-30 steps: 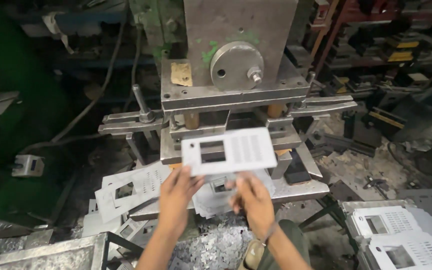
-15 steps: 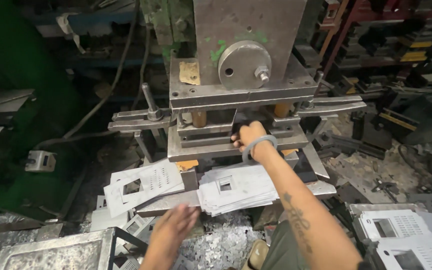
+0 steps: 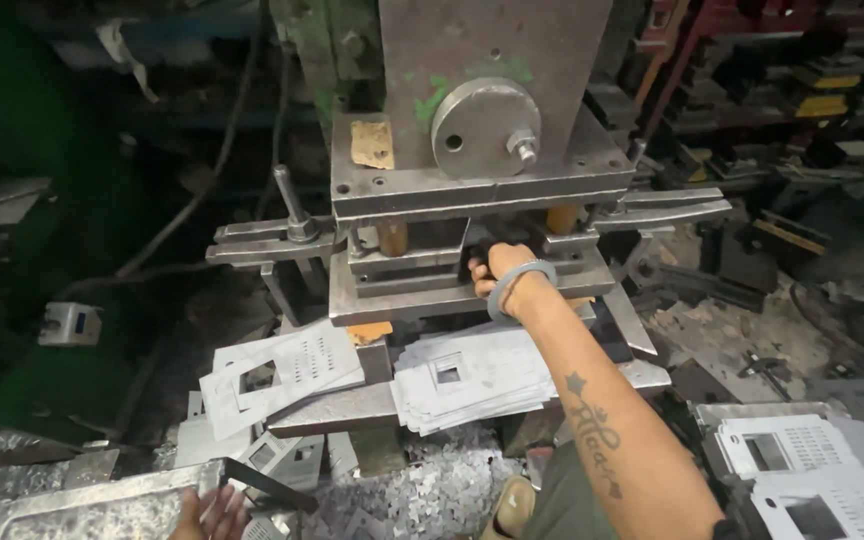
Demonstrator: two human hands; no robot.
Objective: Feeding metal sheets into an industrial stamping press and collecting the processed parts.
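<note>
The person's right hand [image 3: 495, 268] reaches into the gap of the big grey press machine [image 3: 472, 190], and a metal bangle [image 3: 518, 287] sits on the wrist. The fingers are hidden inside. Below it lies a stack of white punched sheets [image 3: 472, 375] (each has a square hole). The left hand [image 3: 210, 510] is low down, open, by a metal tray [image 3: 92, 505]. More white sheets [image 3: 282, 370] lie to the left.

Head view, single camera: set above and in front of the press machine [image 3: 472, 180], facing forward and steeply down at it, at arm's reach. Frame spans the floor left of the press to the shelving right of it. No second view.
</note>
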